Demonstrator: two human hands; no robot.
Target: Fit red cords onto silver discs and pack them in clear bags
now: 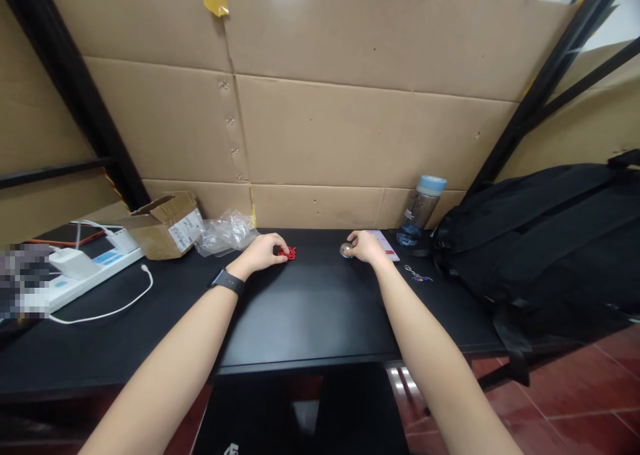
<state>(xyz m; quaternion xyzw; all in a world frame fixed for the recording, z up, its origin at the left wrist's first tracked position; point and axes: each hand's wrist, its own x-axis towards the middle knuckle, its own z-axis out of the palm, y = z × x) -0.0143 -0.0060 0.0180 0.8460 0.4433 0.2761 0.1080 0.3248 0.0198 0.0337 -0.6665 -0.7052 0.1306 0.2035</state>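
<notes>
My left hand (264,252), with a dark band at the wrist, reaches onto the black table. Its thumb and fingers close around a small red openwork piece (289,254), which looks like a tangle of cord or a lattice; its exact kind is unclear. Across from it, my right hand (367,247) pinches the edge of a small round silvery disc (345,250) at the tabletop. Too little detail shows to say what the disc is. A pale booklet or card (387,245) with a red patch lies just behind my right hand, partly covered by it.
A clear bottle with a blue lid (423,208) stands at the back right, beside a black backpack (545,242). A keychain (417,275) lies before it. On the left are crumpled plastic (225,232), an opened cardboard box (165,228) and a white power strip (95,275) with a cable.
</notes>
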